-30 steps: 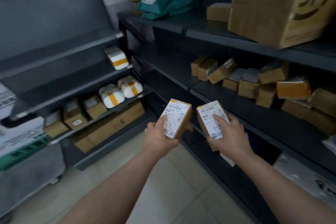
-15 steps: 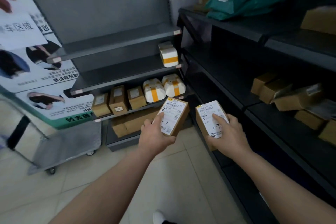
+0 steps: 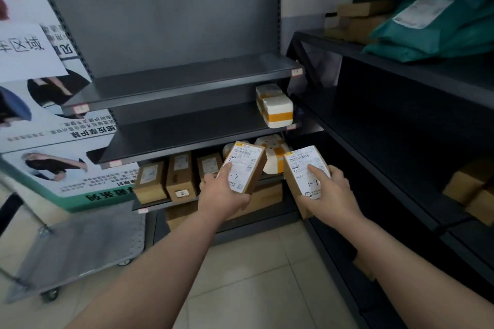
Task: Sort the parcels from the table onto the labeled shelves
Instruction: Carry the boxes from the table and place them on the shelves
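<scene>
Head view has swung left onto the grey shelves [image 3: 187, 139], with the left hand [image 3: 222, 192] still gripping the left box [image 3: 244, 165] and the right hand [image 3: 334, 192] the right box [image 3: 302, 171], so placing seems next.

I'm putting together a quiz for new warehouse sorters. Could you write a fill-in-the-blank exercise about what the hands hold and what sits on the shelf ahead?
1. The left hand grips a small brown cardboard box with a white printed ____ on its face.
2. The right hand grips a second such box, so together the hands hold ____ boxes.
3. The white foam parcel on the grey metal shelf above is wrapped with ____ tape.

Missing words: label; two; orange.
</scene>
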